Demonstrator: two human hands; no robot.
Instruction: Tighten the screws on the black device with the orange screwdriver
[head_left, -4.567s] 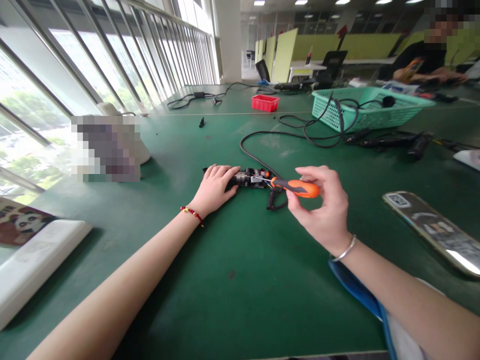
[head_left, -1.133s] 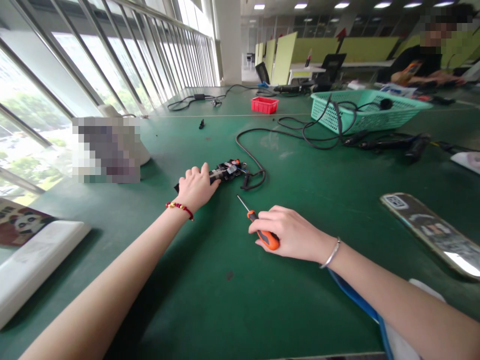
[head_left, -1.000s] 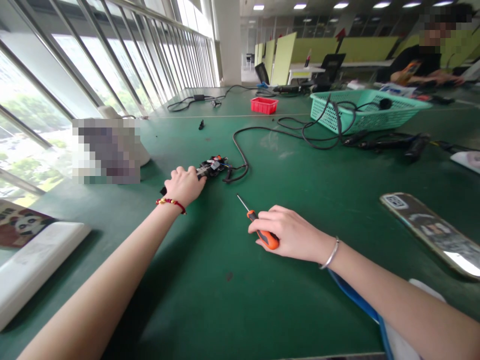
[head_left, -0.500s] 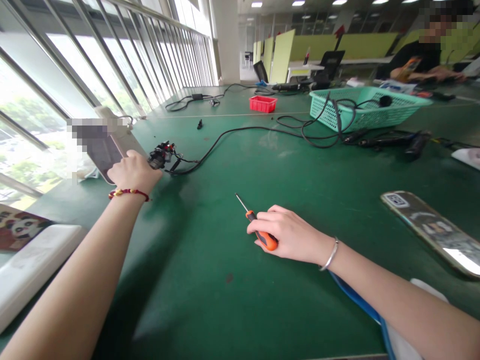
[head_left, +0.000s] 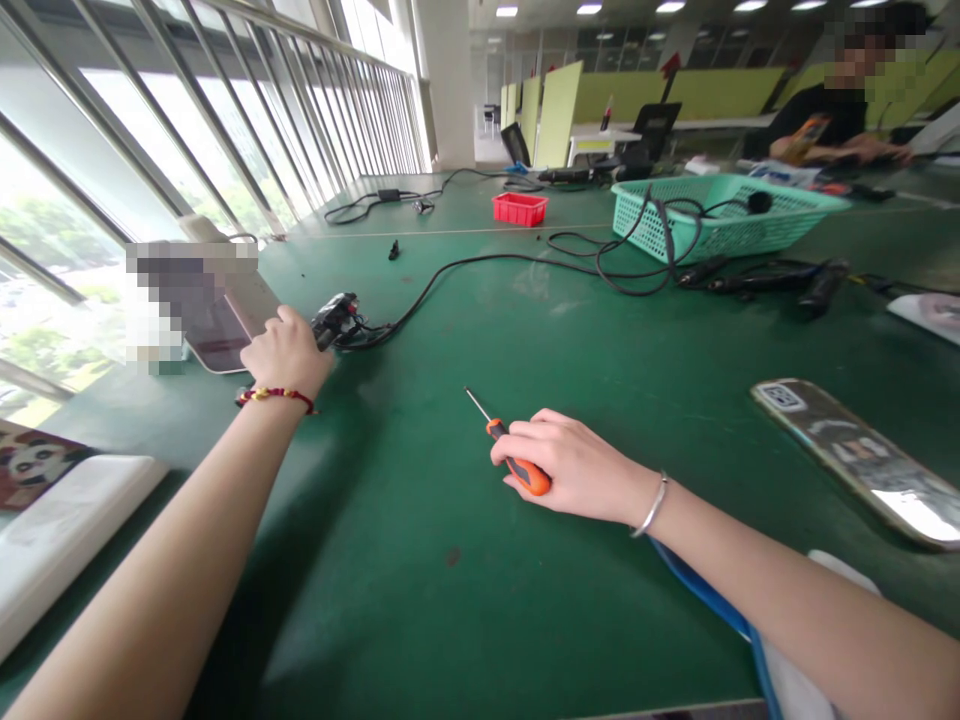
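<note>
My right hand [head_left: 564,462] rests low over the green table, its fingers closed around a screwdriver [head_left: 531,476] with an orange and dark grey handle. The thin metal shaft points away to the upper left. Farther out on the left, my left hand [head_left: 286,352] is closed on a black device [head_left: 335,318] with small exposed parts, from whose far end a black cable [head_left: 480,259] runs across the table. My palm hides part of that device. Just behind the left hand a tablet [head_left: 214,315] leans upright on a pale stand.
A phone [head_left: 855,455] lies at right. Toward the back are a red tray [head_left: 520,209], a small black piece [head_left: 394,250] and a green basket [head_left: 727,222] with cables. A white box [head_left: 71,540] is at lower left. Another person [head_left: 829,115] sits at far right.
My left hand has shifted a little right, and the black device has turned with it. My right hand keeps the screwdriver in nearly the same place. The view has swung slightly.
</note>
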